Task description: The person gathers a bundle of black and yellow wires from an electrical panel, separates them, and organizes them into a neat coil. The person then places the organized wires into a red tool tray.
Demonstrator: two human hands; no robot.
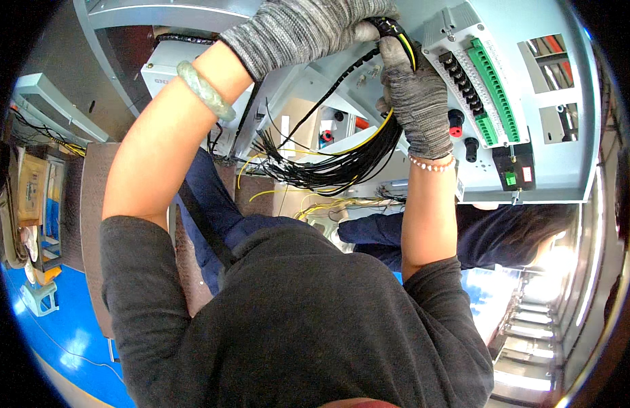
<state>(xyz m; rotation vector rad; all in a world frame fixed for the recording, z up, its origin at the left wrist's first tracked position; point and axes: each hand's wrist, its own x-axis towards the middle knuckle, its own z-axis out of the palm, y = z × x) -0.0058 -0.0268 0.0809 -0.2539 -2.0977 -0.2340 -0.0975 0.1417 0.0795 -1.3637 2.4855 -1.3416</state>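
In the head view, the wrapped upper part of a black wire bundle (359, 171) is grasped by the gloved left hand (315, 34) and gloved right hand (419, 102), beside the pale panel's (558, 173) left edge. Loose ends are fanned leftward. A green terminal strip (495, 90) is mounted above the panel's lower edge.

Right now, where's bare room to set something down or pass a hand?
A hand could probably pass over the panel right of the black module, below the lower cutout. The blue floor by the pale stool is bare but for a thin cable. Crowded: around the left hand, right hand, black wire bundle and green terminal strips.
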